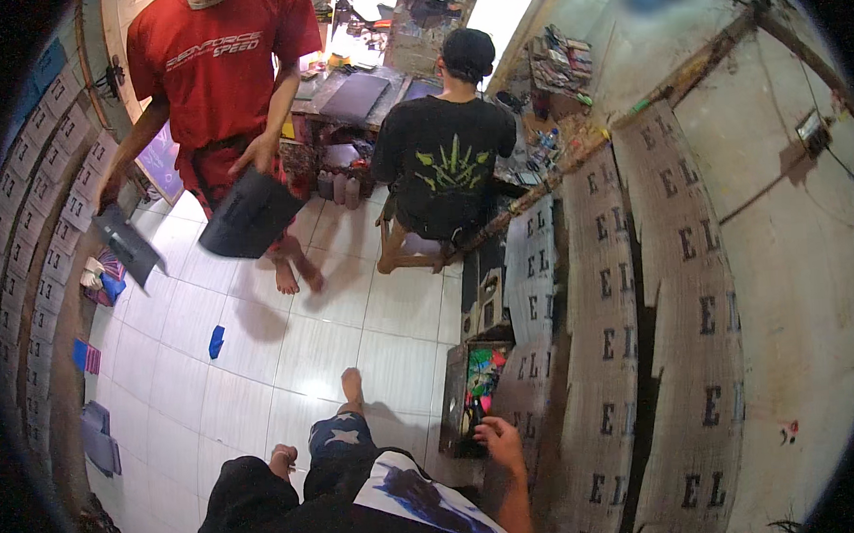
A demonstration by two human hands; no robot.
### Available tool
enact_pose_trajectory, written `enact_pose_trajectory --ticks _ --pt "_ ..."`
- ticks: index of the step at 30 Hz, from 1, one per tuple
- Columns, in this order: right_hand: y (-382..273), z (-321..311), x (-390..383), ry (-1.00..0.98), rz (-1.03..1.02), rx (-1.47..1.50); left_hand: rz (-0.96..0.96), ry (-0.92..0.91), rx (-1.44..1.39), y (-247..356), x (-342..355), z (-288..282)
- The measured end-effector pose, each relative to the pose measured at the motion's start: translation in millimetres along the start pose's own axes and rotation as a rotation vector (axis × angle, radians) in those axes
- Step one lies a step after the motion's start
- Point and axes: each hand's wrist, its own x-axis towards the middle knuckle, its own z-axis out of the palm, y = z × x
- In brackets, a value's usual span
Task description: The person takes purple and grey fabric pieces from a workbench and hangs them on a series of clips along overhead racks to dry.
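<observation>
My right hand [499,441] is at the lower right, beside an open wooden box [449,408] with colourful items [487,369] in red, green and blue. Its fingers are loosely bent and apart, and nothing shows between them. A small dark object [474,415] lies at the box's near end, close to the fingertips; its kind is too small to tell. Just right of the hand hang or lie long grey fabric strips [595,393] with dark printed lettering. My left hand is out of sight.
A person in red [219,85] stands ahead left with dark flat panels [251,215] in both hands. Another person in black [446,161] sits on a wooden stool [398,260] by a cluttered bench [320,100]. A blue scrap [217,341] lies on the tiled floor [307,357]. Printed panels line the left.
</observation>
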Motion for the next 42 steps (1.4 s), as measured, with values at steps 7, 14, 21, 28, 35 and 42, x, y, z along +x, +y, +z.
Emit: enact_pose_trajectory --ticks 7,14,21,28,35,42 --pt "72 81 135 -0.341 -0.044 -0.731 0.617 0.238 0.355 251 -67 -25" --pt "-3 135 309 -0.322 -0.197 -0.613 0.792 -0.046 -0.527 444 -154 -130" --pt "-101 164 490 -0.419 -0.377 -0.443 0.440 -0.011 -0.643 433 -24 -153" --pt "-258 206 605 -0.835 -0.463 -0.729 0.487 0.368 0.020 447 38 -199" --pt "-331 280 678 -1.030 -0.565 -0.608 0.409 0.229 -0.554 538 -20 -255" --pt "-399 374 720 -0.999 -0.405 -0.520 0.394 0.176 -0.512 564 -11 -314"
